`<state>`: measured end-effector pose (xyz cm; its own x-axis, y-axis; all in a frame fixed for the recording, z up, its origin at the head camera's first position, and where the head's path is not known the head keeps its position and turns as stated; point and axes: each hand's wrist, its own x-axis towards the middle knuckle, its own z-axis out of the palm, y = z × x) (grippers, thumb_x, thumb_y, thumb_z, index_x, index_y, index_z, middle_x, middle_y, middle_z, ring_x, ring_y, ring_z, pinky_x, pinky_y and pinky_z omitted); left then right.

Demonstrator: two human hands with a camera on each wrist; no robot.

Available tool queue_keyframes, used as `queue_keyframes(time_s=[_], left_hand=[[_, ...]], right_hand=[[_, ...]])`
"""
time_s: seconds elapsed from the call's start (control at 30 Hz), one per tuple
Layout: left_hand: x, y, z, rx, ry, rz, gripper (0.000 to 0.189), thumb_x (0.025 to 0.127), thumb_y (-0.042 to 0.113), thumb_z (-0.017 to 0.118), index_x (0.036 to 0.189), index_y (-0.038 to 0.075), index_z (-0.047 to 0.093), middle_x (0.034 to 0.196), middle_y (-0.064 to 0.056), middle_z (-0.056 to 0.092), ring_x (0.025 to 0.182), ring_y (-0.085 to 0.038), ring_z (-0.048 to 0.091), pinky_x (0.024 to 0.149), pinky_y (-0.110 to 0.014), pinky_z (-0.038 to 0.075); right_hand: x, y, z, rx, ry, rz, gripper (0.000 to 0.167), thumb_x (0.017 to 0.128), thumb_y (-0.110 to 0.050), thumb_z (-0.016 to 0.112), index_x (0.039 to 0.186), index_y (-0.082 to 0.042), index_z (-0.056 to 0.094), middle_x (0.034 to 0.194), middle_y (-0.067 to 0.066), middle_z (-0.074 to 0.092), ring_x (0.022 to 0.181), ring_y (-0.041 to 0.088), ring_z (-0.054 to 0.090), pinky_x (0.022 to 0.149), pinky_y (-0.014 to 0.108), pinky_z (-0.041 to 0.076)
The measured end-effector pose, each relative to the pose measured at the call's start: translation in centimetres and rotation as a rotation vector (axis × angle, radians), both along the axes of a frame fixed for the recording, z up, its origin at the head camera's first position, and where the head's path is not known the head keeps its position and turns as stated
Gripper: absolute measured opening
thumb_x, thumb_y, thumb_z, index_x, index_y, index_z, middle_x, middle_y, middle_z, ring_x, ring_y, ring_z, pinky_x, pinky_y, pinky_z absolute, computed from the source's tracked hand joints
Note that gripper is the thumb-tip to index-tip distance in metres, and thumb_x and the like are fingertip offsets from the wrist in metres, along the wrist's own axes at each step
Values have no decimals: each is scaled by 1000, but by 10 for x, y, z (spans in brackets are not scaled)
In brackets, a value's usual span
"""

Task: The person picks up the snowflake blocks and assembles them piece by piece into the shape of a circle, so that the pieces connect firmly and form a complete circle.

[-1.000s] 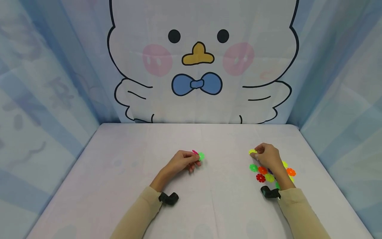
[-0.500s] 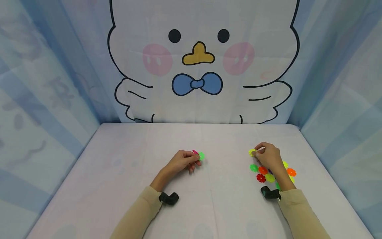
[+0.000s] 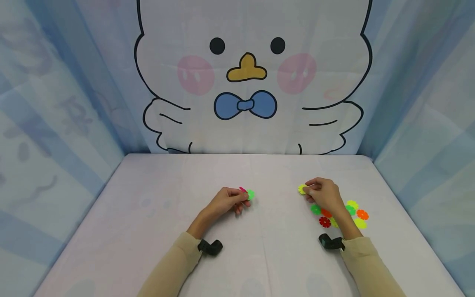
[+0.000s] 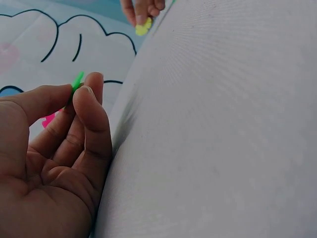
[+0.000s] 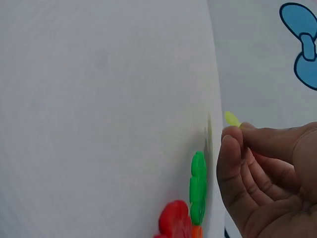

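- Currently, head view: your left hand (image 3: 231, 199) pinches a green disc (image 3: 251, 194), with a pink disc (image 3: 243, 189) at its 10 o'clock. Can't tell if those two interlock.
- At 3 o'clock from that, your right hand (image 3: 324, 194) grips a yellow disc (image 3: 302, 189) by its edge, well apart from the pair.
- On the table (image 3: 259, 247), 4 to 6 o'clock of your right hand: red disc (image 3: 324, 222), orange disc (image 3: 363, 214), loose green disc (image 3: 316, 209), loose yellow disc (image 3: 360, 223), others; some may be hidden.
- Left wrist view: green disc edge-on at your fingertips, pink disc at its 7 o'clock; yellow disc up at 1 o'clock.
- Right wrist view: yellow disc at your fingertips; loose green disc and red disc at its 7 o'clock.
- Progress looks early: pink and green gathered, perhaps joined; yellow picked up, not attached; rest not taken up.
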<state>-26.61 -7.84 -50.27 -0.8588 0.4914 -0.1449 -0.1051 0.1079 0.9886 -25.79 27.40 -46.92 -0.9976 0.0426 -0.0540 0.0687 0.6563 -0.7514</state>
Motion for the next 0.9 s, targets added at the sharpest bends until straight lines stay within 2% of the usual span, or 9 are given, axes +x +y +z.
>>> queue_keyframes(time_s=[0.37,0.47,0.73,0.9], left_hand=[[0,1,1,-5,2,7,26,105,19,67,111,-5,76,87,-2,78,62,-9,60,59,-22,54],[0,1,1,-6,3,9,27,105,20,67,111,-4,77,87,-3,78,62,-9,60,60,-22,55],[-1,1,1,-17,-3,6,28,105,21,68,112,-5,76,88,-3,78,62,-10,60,61,-22,56],[-1,1,2,-20,6,9,30,105,23,68,112,-5,76,88,-5,79,62,-10,60,61,-22,55]], right_hand=[[-3,-38,0,-54,48,137,25,101,-13,72,116,7,72,90,16,80,69,10,73,64,21,59],[-3,-49,0,-82,38,154,23,100,-12,74,113,7,73,87,15,80,67,11,73,64,21,59],[-4,-75,-1,-167,21,226,21,97,-10,76,111,6,73,89,16,79,69,14,73,67,23,62],[-4,-88,-2,-229,59,300,20,97,-8,77,110,6,73,92,19,79,71,16,75,68,24,63]])
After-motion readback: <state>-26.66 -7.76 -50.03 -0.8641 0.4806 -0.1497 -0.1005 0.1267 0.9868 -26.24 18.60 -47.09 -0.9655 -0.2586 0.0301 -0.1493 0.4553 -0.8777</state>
